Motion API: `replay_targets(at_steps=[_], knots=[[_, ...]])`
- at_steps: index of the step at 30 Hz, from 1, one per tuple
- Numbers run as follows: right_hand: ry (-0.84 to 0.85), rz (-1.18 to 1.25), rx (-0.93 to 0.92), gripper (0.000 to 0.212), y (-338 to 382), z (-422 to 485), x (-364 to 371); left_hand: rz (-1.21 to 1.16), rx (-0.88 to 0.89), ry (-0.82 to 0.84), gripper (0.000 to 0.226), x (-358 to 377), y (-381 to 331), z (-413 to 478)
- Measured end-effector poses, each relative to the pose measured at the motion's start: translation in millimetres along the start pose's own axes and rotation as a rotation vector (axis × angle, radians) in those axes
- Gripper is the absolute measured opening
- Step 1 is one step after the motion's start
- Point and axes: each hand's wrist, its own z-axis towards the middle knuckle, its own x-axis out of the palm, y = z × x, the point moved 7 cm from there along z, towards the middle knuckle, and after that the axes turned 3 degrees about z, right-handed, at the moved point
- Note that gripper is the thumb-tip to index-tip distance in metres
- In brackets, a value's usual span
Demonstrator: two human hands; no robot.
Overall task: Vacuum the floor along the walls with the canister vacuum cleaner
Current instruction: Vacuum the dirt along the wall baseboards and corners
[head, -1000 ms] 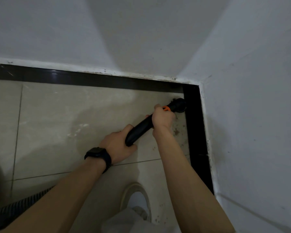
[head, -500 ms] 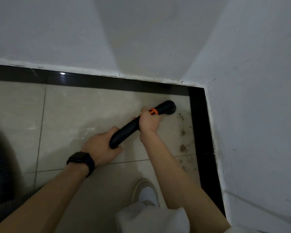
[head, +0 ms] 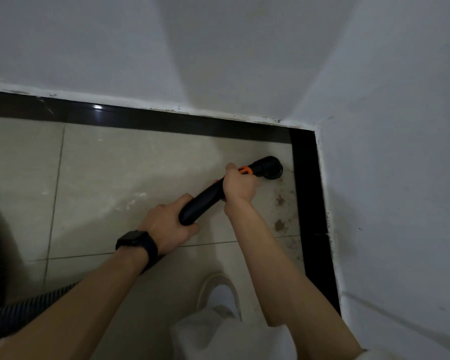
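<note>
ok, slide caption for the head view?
Left hand and right hand grip the black vacuum wand, nozzle on tile beside dirt spots by the skirting.

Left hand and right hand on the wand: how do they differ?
The left hand grips the rear end of the wand; the right hand grips further forward, beside the orange ring. The left wrist carries a black watch; the right wrist is bare. Both curl round the wand.

Nozzle (head: pixel 269 168) on floor (head: pixel 115 172) in corner, near right baseboard (head: pixel 312 203).
</note>
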Motion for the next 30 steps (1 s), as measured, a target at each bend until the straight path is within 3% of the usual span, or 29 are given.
replay_targets(at_steps=[5, 11, 14, 18, 27, 30], knots=[[-0.015, -0.002, -0.007, 0.061, 9.1, 14.5, -16.3, -0.01, 0.01, -0.005, 0.025, 19.5, -19.9, 14.4], [-0.051, 0.015, -0.032, 0.078, 7.4, 50.2, -27.2, 0.005, 0.035, 0.011, 0.024, 33.9, -41.4, 31.7], [-0.047, 0.004, -0.053, 0.071, 13.2, 44.1, -25.8, -0.013, 0.021, 0.018, 0.023, 32.4, -39.2, 32.7], [-0.022, 0.024, -0.041, 0.058, 18.4, 18.9, -19.5, 0.008, 0.023, 0.024, 0.024, 18.1, -29.2, 25.7], [0.082, 0.069, -0.012, 0.073, -14.3, -34.8, 35.3, 0.056, 0.007, -0.024, 0.025, -34.7, 29.2, -18.3], [0.099, 0.126, 0.039, 0.068, -22.0, -48.0, 44.7, 0.106, 0.005, -0.047, 0.027, -44.2, 37.0, -25.1]])
